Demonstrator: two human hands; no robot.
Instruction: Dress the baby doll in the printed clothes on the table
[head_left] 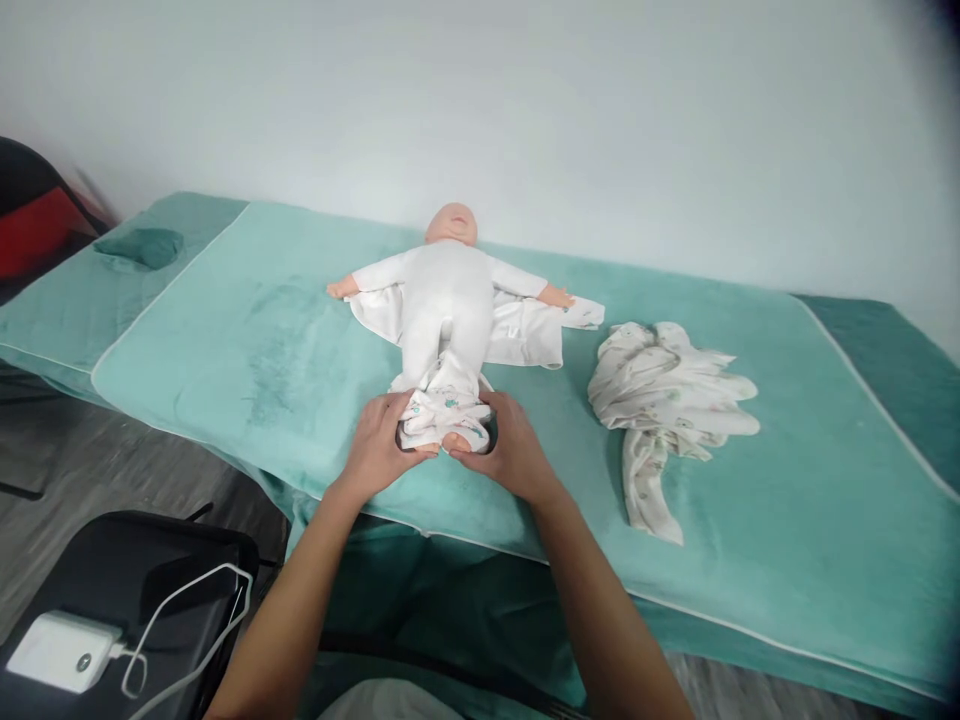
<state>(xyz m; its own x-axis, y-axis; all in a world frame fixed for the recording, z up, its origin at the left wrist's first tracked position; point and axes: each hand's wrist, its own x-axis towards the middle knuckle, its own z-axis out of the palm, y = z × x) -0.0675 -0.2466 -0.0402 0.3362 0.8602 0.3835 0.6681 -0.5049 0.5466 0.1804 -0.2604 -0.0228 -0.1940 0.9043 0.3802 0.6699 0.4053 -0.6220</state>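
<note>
A baby doll [448,290] with a white cloth body lies on its back, arms spread and head toward the wall. Bunched around its lower legs are white printed baby pants [448,402], with the feet showing at the near end. My left hand [379,440] grips the pants at the left side, thumb by one foot. On the right side my right hand [511,445] holds them the same way, its thumb near the other foot. Beneath the doll's back and arms a white baby shirt [529,335] lies spread out.
A crumpled white printed garment [664,395] lies to the right on the green-covered bed [757,520]. At lower left, a black chair [150,560] carries a white power bank [66,650] with a cable. A pale wall [525,120] borders the bed's far side.
</note>
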